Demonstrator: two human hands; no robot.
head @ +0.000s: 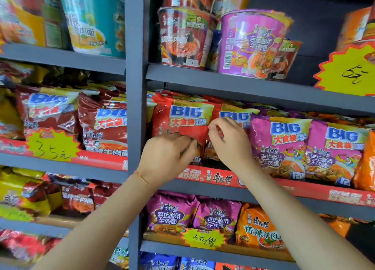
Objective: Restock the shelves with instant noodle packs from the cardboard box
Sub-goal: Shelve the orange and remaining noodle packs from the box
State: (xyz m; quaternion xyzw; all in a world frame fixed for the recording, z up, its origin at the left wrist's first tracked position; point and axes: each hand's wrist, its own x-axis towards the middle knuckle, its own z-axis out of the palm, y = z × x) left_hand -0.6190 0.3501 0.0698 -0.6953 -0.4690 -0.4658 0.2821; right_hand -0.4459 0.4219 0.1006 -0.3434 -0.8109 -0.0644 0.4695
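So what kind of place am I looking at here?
Most likely a small grocery or convenience shop's noodle aisle: grey shelving packed with cup noodles and bagged packs, handwritten yellow price tags, and both hands straightening a red noodle pack.

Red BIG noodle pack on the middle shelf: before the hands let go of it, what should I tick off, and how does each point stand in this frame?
1. Left hand has a grip on the red BIG pack at its lower edge: ok.
2. Right hand pinches the pack's right edge: ok, though blur hides the fingertips.
3. Pack upright, label facing out: ok.
4. Pack in line with the second red pack behind it: ok.
5. Pack bottom seated on the shelf behind the red price strip: cannot tell, hands cover it.
6. Purple BIG pack to the right undisturbed: ok.
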